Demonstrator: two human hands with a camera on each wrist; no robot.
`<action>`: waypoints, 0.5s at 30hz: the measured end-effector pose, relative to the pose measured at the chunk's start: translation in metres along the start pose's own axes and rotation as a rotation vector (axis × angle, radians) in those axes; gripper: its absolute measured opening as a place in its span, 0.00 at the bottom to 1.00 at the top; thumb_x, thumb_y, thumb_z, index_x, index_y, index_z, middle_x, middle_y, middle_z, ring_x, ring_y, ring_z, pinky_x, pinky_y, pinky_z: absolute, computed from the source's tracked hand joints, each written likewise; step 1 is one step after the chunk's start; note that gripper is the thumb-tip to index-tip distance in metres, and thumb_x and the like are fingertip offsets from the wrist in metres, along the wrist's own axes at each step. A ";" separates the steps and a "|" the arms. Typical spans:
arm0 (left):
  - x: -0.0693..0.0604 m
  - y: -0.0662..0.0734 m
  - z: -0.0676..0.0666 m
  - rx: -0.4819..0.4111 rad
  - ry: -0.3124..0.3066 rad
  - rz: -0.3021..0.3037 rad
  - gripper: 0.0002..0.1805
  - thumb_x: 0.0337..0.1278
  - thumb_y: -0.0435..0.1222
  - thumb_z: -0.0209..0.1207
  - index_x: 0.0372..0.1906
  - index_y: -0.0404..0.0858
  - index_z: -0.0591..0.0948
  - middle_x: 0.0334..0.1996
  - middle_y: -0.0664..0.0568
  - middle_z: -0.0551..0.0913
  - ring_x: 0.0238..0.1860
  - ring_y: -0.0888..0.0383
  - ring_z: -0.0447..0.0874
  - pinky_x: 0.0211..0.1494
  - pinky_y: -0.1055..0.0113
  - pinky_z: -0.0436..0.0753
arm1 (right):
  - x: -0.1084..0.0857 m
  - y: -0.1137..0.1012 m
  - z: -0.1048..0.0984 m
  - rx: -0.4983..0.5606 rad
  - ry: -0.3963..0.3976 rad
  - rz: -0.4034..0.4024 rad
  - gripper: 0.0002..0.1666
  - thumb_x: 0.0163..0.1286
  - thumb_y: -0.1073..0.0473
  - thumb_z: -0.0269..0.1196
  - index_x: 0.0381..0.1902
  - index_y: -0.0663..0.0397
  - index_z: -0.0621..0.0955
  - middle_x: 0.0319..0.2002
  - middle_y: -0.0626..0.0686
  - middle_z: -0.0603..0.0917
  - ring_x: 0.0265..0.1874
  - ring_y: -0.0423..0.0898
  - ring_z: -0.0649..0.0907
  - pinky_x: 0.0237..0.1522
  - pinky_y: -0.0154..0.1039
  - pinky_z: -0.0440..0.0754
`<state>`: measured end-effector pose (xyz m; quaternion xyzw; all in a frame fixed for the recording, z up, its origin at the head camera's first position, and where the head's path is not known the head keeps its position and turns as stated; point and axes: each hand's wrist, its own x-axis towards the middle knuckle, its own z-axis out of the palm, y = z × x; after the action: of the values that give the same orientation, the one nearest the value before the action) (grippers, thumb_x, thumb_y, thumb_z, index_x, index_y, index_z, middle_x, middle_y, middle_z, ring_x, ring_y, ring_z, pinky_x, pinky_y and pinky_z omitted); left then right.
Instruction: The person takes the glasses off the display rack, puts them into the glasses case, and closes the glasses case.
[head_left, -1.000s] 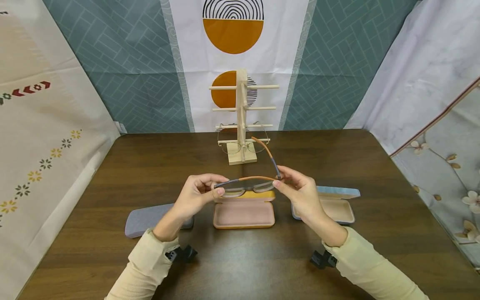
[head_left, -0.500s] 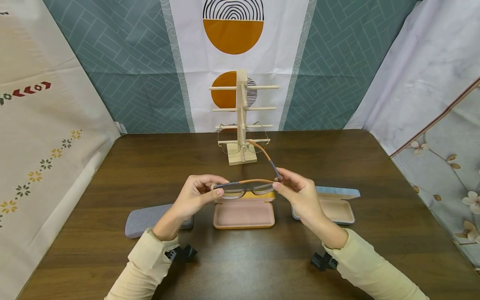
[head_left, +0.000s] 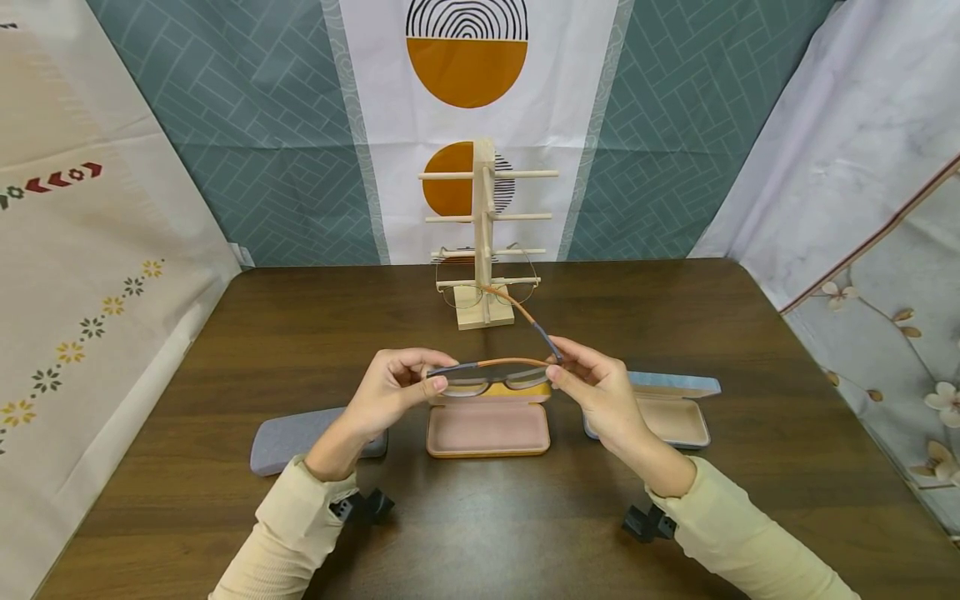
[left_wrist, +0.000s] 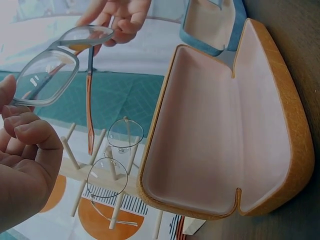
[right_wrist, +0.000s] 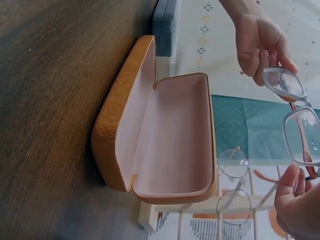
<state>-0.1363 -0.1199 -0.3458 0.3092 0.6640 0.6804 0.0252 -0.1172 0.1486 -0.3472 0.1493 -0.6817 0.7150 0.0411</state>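
Above the raised lid of the yellow case (head_left: 487, 431), or slightly beyond it, the left hand (head_left: 388, 385) pinches one outer corner of some clear-lensed glasses (head_left: 490, 385) between thumb and fingertips. Opposite, the right hand (head_left: 598, 385) pinches the other corner by its hinge, thumb and fingers drawn nearly together on the frame. One temple (head_left: 513, 361) lies folded across behind the lenses; the slanted temple (head_left: 525, 315) points off toward the wooden stand (head_left: 483, 200), only partly folded.

From where I stand, that right-hand hinge looks the likeliest trouble: pushed at a skewed angle, it could strain, or the temples might cross badly and scrape a lens. Should either pinch loosen, the glasses would probably tip onto the lid's edge. Fingers this near the lenses may smudge them too.

Below, the case gapes, its pink lining bare. Farther out, the stand carries round wire glasses (left_wrist: 119, 150) on its low pegs. A closed grey case (head_left: 300, 437) lies beside the left wrist; a blue case (head_left: 675, 422) sits open near the right, on the dark table (head_left: 495, 533).
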 end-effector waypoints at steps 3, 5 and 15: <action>0.000 0.000 0.000 0.010 0.004 -0.006 0.12 0.53 0.25 0.59 0.38 0.17 0.76 0.15 0.59 0.73 0.16 0.67 0.63 0.15 0.73 0.63 | 0.000 0.000 0.000 -0.001 -0.009 0.003 0.23 0.61 0.71 0.60 0.53 0.77 0.71 0.34 0.44 0.82 0.34 0.38 0.79 0.36 0.29 0.78; 0.000 0.000 -0.001 0.014 0.004 -0.007 0.12 0.53 0.25 0.59 0.38 0.17 0.76 0.14 0.59 0.72 0.16 0.67 0.62 0.15 0.71 0.62 | 0.000 0.000 -0.001 -0.004 -0.017 0.001 0.23 0.61 0.70 0.60 0.53 0.77 0.71 0.35 0.44 0.82 0.34 0.38 0.79 0.36 0.29 0.78; -0.001 0.000 -0.001 0.024 0.010 -0.005 0.10 0.52 0.23 0.58 0.38 0.19 0.76 0.13 0.61 0.68 0.15 0.66 0.59 0.14 0.69 0.58 | 0.000 -0.001 -0.001 -0.010 -0.052 0.006 0.23 0.62 0.69 0.59 0.54 0.76 0.71 0.35 0.44 0.81 0.32 0.37 0.79 0.35 0.29 0.78</action>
<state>-0.1359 -0.1208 -0.3458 0.3045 0.6731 0.6737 0.0196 -0.1171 0.1501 -0.3467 0.1659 -0.6866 0.7075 0.0220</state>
